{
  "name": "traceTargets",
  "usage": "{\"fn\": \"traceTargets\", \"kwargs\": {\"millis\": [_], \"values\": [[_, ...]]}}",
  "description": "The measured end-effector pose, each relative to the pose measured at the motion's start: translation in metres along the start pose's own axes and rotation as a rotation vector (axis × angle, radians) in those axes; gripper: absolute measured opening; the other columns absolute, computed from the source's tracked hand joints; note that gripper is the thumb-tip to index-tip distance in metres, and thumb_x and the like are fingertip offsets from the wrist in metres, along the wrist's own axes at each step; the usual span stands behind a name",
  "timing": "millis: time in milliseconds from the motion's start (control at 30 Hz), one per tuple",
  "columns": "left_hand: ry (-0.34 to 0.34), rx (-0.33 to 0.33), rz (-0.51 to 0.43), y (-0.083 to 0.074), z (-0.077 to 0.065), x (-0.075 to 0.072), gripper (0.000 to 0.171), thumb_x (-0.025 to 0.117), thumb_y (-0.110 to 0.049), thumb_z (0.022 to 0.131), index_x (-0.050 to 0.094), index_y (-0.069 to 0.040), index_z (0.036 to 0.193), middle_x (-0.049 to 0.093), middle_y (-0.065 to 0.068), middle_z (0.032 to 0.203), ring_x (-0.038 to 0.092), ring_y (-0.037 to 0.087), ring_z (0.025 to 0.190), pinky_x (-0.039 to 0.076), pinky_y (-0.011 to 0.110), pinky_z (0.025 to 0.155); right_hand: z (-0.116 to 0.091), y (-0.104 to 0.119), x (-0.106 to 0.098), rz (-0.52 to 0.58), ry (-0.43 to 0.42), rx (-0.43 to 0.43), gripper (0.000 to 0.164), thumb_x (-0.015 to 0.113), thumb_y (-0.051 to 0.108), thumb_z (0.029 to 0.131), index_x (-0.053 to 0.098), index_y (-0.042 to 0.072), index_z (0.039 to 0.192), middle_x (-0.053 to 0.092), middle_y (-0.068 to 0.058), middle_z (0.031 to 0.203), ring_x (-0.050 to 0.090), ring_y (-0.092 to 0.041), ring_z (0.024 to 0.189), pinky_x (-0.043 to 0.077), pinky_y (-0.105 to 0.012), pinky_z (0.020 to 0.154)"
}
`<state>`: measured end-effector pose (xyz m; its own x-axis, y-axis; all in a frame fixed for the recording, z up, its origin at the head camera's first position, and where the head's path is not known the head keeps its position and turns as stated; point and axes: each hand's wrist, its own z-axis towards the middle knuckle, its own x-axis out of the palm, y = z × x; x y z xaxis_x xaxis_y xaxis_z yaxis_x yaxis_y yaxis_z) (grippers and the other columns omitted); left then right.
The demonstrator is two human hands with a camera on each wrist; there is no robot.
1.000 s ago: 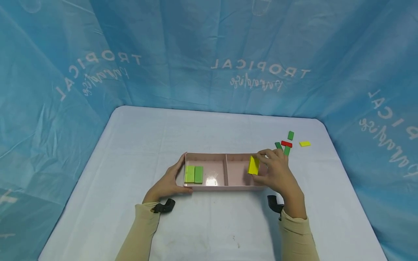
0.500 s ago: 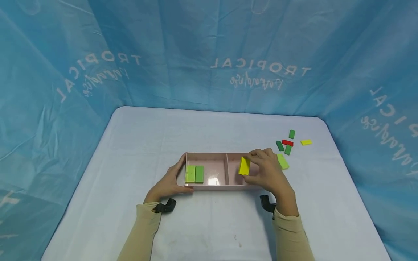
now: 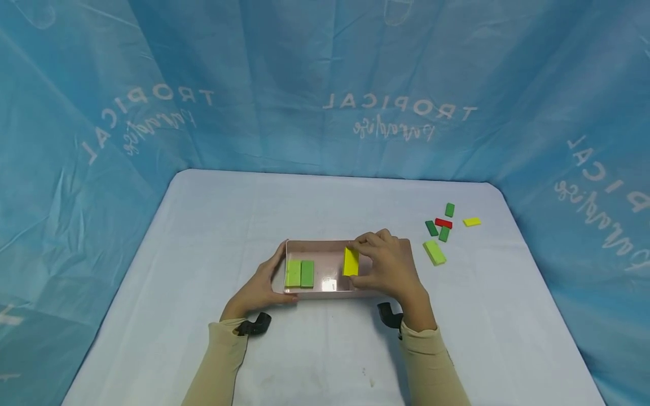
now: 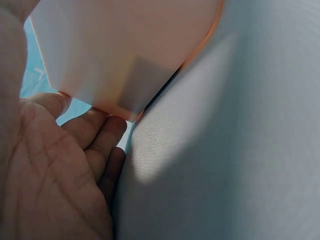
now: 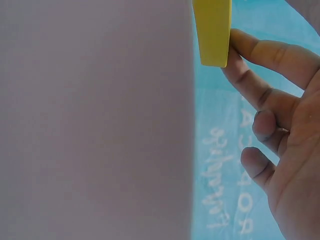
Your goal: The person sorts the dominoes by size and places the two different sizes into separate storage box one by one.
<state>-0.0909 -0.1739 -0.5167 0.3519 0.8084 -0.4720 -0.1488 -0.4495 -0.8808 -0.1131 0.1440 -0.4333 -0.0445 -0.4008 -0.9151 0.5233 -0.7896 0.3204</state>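
A pale pink two-compartment box (image 3: 317, 295) lies across the table. My left hand (image 3: 257, 290) grips its left end, thumb at the near side and fingers at the far corner; the left wrist view shows the fingertips against the box wall (image 4: 105, 55). My right hand (image 3: 392, 266) pinches a bright yellow block (image 3: 350, 261), held upright above the box near the divider, which is hidden. In the right wrist view the yellow block (image 5: 213, 35) sits at the fingertips. A lime block (image 3: 293, 273) and a green block (image 3: 307, 274) lie side by side in the left compartment.
Right of the box lies a lime block (image 3: 434, 252). Beyond it are a dark green block (image 3: 431, 228), green blocks (image 3: 449, 210), a red block (image 3: 444, 223) and a yellow block (image 3: 471, 221). A blue printed curtain (image 3: 325, 141) surrounds the white table (image 3: 228, 208).
My right hand has moved left with the yellow block, from over the right compartment to near the divider. The lime block right of the box has come into view. My left hand stays on the box.
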Motion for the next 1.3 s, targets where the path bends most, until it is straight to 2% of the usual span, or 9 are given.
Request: {"fn": "traceTargets", "kwargs": {"millis": [167,333,467,600,767,1133,1300], "values": [[0.001,0.0,-0.006,0.0,-0.001,0.0,0.135,0.095,-0.038,0.068,0.002,-0.017,0.164,0.014,0.007,0.169,0.013,0.037,0.154,0.011,0.064,0.121,0.005,0.008,0.006,0.078,0.034,-0.005,0.059,0.089,0.036,0.068,0.074,0.018,0.122,0.066,0.003,0.117,0.046,-0.019,0.106,0.042,-0.044,0.091],[-0.002,0.005,-0.002,-0.001,-0.001,0.0,0.135,0.095,-0.036,0.067,0.003,-0.016,0.164,0.015,0.008,0.169,0.013,0.038,0.154,0.011,0.065,0.121,0.008,0.012,0.011,0.138,0.061,-0.002,0.061,0.092,0.032,0.066,0.074,0.018,0.122,0.065,0.004,0.116,0.044,-0.019,0.105,0.03,-0.052,0.099],[0.009,-0.002,-0.006,-0.004,0.0,0.001,0.135,0.095,-0.036,0.067,0.003,-0.019,0.164,0.014,0.007,0.169,0.012,0.036,0.154,0.011,0.063,0.122,0.008,0.014,0.015,0.111,0.062,0.005,0.06,0.092,0.035,0.065,0.075,0.017,0.12,0.066,0.004,0.114,0.044,-0.018,0.103,0.024,-0.057,0.101],[0.011,-0.016,-0.009,-0.006,0.001,0.002,0.134,0.095,-0.036,0.068,0.002,-0.022,0.164,0.014,0.005,0.169,0.012,0.035,0.155,0.011,0.063,0.122,0.01,0.015,0.018,0.092,0.065,0.011,0.064,0.092,0.04,0.065,0.074,0.016,0.122,0.066,0.004,0.115,0.044,-0.018,0.103,0.023,-0.056,0.101],[0.009,-0.008,-0.017,-0.005,0.002,0.001,0.135,0.095,-0.034,0.067,0.002,-0.02,0.164,0.014,0.006,0.169,0.012,0.035,0.155,0.011,0.062,0.122,0.015,0.019,0.023,0.045,0.077,-0.001,0.065,0.091,0.045,0.063,0.075,0.019,0.121,0.067,0.004,0.116,0.044,-0.019,0.102,0.022,-0.058,0.098],[0.009,-0.003,-0.017,-0.002,-0.002,0.0,0.133,0.094,-0.035,0.07,0.001,-0.018,0.164,0.012,0.008,0.169,0.011,0.038,0.154,0.012,0.066,0.12,0.026,0.031,0.04,-0.046,0.141,-0.066,0.062,0.091,0.051,0.066,0.075,0.025,0.119,0.067,0.007,0.12,0.044,-0.015,0.1,0.027,-0.055,0.097],[0.014,0.006,-0.043,-0.003,-0.001,-0.001,0.133,0.094,-0.032,0.07,0.001,-0.017,0.164,0.012,0.008,0.169,0.01,0.036,0.155,0.011,0.064,0.121,0.03,0.032,0.047,-0.058,0.182,-0.084,0.058,0.092,0.05,0.066,0.076,0.025,0.116,0.067,0.009,0.118,0.044,-0.014,0.098,0.031,-0.047,0.091]]}}
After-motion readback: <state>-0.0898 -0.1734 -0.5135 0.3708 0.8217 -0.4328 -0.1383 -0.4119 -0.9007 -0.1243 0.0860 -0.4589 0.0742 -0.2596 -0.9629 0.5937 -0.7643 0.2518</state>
